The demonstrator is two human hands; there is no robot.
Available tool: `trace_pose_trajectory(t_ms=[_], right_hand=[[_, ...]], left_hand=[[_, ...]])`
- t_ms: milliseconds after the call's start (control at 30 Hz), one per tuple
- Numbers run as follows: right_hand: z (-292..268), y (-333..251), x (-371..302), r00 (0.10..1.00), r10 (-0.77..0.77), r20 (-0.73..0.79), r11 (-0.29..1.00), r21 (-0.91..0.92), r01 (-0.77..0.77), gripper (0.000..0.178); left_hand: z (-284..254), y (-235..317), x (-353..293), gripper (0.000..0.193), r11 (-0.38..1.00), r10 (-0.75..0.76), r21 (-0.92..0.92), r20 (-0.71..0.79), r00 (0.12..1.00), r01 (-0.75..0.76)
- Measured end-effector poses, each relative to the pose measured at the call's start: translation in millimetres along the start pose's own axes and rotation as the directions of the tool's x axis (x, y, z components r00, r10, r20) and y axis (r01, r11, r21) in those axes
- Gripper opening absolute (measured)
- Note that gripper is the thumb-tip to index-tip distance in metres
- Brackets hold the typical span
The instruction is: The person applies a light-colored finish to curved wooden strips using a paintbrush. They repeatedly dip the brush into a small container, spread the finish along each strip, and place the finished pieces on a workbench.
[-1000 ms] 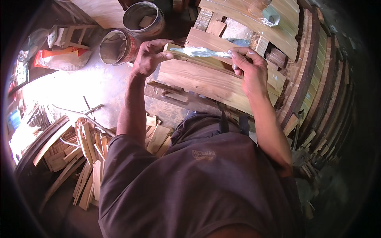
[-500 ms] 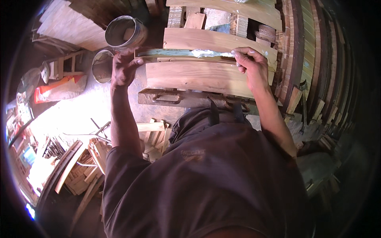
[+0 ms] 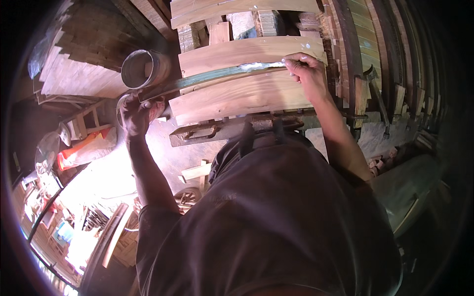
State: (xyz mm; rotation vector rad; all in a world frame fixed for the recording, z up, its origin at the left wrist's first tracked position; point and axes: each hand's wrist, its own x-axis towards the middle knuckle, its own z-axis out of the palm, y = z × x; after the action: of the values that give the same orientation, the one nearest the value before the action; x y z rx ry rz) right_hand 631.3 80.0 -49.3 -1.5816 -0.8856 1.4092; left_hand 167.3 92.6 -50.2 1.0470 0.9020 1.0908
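Note:
A long narrow wooden board (image 3: 197,80) is held edge-up between my hands, across the curved planks on the workbench. Its upper edge carries a bluish-green coat, with thick white paste (image 3: 256,66) toward the right end. My left hand (image 3: 136,116) grips the dark left end, which sits lower than the right. At the other end, my right hand (image 3: 307,74) is closed, its thumb and fingertips pinching the board beside the paste. White specks mark those fingertips. Below the board lies a pale curved plank (image 3: 237,96); another plank (image 3: 217,54) lies just beyond.
A grey bucket (image 3: 160,69) stands beyond my left hand, with another container partly hidden behind that hand. A metal bar with handles (image 3: 197,133) runs along the bench's near edge. At right, a hammer (image 3: 377,91) hangs by upright dark beams. An orange-and-white sack (image 3: 86,148) lies left.
My left hand has moved left and down, tilting the board's left end lower. My right hand stays at the right end. The whole view has turned slightly.

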Motion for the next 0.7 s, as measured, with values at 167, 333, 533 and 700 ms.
trace_pose_trajectory(t_ms=[167,333,533,700], right_hand=[[-24.6,7.5,-1.4,0.996,0.020,-0.081,1.000,0.008,-0.019,0.011],[-54.1,25.9,3.3,0.992,0.026,-0.120,0.999,0.038,-0.022,0.014],[-88.4,50.0,8.0,0.975,0.040,-0.220,0.999,0.007,-0.039,0.009],[-117.4,76.5,13.6,0.952,0.043,-0.304,0.999,0.027,-0.036,0.006]], left_hand=[[20.8,21.8,2.5,0.042,0.994,-0.035,0.105,0.006,0.999,0.034],[23.3,33.6,3.3,0.039,0.983,-0.064,0.170,-0.012,0.998,0.065],[16.3,36.9,6.7,0.042,0.984,-0.063,0.164,-0.001,0.998,0.063],[13.4,39.0,10.9,0.046,0.976,-0.039,0.213,0.030,0.999,0.031]])
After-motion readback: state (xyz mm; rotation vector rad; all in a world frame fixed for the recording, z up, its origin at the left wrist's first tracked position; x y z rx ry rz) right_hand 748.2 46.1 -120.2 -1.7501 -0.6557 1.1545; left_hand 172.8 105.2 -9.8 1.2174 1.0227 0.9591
